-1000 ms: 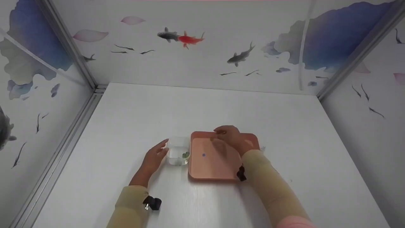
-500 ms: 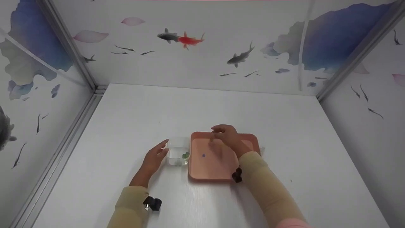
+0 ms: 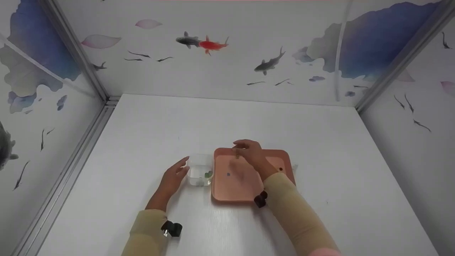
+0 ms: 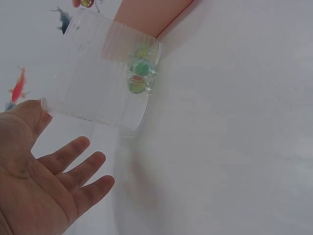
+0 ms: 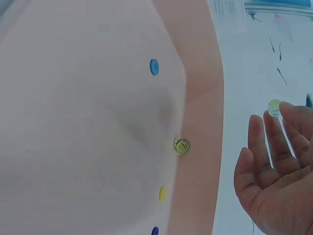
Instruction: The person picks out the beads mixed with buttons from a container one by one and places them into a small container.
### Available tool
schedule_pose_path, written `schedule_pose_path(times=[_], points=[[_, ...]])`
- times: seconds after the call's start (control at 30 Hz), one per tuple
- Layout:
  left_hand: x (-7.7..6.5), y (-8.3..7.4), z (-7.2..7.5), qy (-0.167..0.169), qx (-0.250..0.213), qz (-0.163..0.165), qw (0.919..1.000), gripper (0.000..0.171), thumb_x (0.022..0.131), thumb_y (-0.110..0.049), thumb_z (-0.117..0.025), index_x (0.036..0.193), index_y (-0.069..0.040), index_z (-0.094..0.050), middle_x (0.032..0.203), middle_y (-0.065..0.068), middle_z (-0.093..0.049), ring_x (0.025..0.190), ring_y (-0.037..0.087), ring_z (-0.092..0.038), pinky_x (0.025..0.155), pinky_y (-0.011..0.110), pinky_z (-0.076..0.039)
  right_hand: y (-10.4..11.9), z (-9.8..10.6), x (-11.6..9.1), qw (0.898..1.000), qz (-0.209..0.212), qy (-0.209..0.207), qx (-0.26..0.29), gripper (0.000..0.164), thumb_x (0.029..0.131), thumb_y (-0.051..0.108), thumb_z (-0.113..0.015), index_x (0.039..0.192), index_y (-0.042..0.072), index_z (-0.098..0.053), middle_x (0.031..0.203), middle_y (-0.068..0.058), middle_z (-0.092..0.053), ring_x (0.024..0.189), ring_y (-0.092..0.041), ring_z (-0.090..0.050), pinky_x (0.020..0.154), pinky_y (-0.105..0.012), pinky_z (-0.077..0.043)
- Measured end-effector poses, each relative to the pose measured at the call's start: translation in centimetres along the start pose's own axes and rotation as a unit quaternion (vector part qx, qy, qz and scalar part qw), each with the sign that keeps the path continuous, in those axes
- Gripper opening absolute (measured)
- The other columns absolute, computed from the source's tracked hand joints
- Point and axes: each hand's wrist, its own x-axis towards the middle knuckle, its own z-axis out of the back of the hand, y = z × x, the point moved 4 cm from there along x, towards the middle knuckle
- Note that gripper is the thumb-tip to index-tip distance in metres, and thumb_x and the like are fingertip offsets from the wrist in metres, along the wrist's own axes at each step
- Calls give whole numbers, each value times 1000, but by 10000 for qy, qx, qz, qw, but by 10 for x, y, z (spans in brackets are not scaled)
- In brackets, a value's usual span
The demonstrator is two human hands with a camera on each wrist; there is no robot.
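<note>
A clear plastic box [image 3: 200, 169] stands against the left side of a salmon-pink tray [image 3: 249, 202]. Several glass marbles [image 4: 137, 84] lie at one end of it in the left wrist view. My left hand [image 3: 173, 177] touches the box's left side, fingers extended. Over the tray's far edge, my right hand [image 3: 250, 153] pinches a clear marble with a yellow-green swirl [image 5: 274, 108] between thumb and finger. Another marble [image 5: 182, 146] rests in the tray by its far wall. A blue button [image 5: 154, 67], a yellow button [image 5: 162, 193] and a dark blue button [image 5: 155, 230] also lie inside.
A dark round piece [image 3: 280, 169] lies near the tray's right side, partly framed by my forearm. Just beyond that side, something transparent [image 3: 295, 167] sits on the white tabletop [image 3: 170, 121]. Walls printed with fish enclose the back and both sides.
My right hand has shifted a little left along the tray's far edge. The dark round piece on the right has come out from behind the arm. My left hand stays put.
</note>
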Motion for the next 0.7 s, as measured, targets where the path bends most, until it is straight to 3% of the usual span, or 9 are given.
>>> schedule_pose_path(times=[0.2, 0.47, 0.7], points=[[0, 1, 0, -18, -33, 17, 10000, 48, 102, -26, -47, 149, -18, -40, 147, 17, -44, 134, 37, -42, 107, 55, -36, 3, -6, -2, 9994, -298, -150, 133, 34, 93, 14, -66, 125, 4, -62, 111, -11, -66, 104, -27, -62, 95, -54, -48], [-1, 1, 0, -27, -85, 98, 9999, 48, 102, -28, -48, 148, -19, -40, 147, 15, -44, 134, 36, -42, 107, 54, -37, 7, -16, -3, 9990, -299, -159, 285, 33, 93, 14, -66, 124, 3, -63, 110, -12, -67, 103, -26, -64, 93, -53, -48], [-1, 1, 1, 21, -309, -20, 9995, 47, 102, -25, -48, 148, -17, -40, 147, 19, -42, 135, 39, -39, 106, 56, -36, 12, -26, -5, 9983, -401, -167, 395, 33, 92, 10, -65, 123, 2, -63, 115, -14, -65, 102, -27, -65, 96, -53, -47]])
